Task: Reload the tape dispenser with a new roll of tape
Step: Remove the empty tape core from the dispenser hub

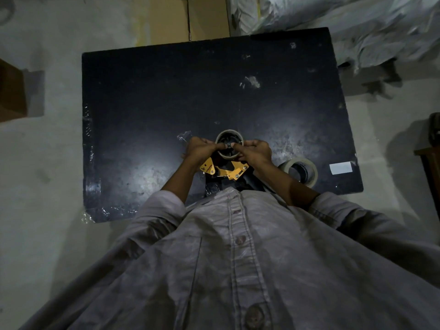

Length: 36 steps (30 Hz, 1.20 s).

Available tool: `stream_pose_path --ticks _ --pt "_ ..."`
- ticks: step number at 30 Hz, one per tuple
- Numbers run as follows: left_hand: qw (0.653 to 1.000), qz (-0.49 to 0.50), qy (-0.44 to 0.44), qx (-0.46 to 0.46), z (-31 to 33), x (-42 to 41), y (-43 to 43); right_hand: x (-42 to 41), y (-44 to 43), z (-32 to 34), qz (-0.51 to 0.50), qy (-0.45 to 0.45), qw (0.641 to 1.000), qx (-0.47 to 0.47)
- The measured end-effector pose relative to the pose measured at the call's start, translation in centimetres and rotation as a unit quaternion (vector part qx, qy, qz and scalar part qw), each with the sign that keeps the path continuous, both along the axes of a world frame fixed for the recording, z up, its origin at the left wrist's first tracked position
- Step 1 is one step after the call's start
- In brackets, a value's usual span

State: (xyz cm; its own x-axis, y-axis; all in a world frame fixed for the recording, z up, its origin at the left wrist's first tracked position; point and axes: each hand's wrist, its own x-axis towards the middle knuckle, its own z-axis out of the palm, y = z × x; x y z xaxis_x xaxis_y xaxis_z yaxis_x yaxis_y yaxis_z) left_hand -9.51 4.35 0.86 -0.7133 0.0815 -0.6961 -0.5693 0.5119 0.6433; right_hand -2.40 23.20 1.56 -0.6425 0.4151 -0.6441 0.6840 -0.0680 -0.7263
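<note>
Dim light over the dark counter [142, 103] shows us the yellow tape dispenser [232, 171] held near its front edge, with a thin ring [228, 133] seated on the hub. The left hand [202, 148] and right hand [256, 151] sit close together, fingers curled and pinching that ring from either side. We judge it to be the spent core, not yet off. The fuller new roll [309, 172] lies on the counter beside the right forearm, so seating and threading remain.

One head-worn camera, looking almost straight down.
It peers over the shirt [238, 270] onto the dark table [154, 96], close in, with floor [47, 163] showing all round.
</note>
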Motion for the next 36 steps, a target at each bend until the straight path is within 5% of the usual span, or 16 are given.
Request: stream_pose_path --ticks 5,14,21,28,36 --pt "0.999 0.018 0.027 -0.020 -3.2 -0.5 0.0 -0.3 0.0 0.2 0.006 -0.007 1.000 0.021" --pt "0.999 0.023 0.028 -0.020 2.3 0.8 1.7 -0.3 -0.7 1.2 0.002 -0.019 0.998 0.058" --pt "0.996 0.000 0.058 -0.071 0.2 0.4 1.3 -0.7 -1.0 3.0 0.007 0.004 0.998 0.062" --pt "0.995 0.003 0.060 0.077 6.5 0.3 0.6 -1.0 -0.3 5.2 -0.022 0.070 0.996 -0.059" --pt "0.987 0.039 0.063 0.143 7.2 -0.2 -0.1 -0.4 1.1 5.2 -0.010 0.084 0.987 -0.138"
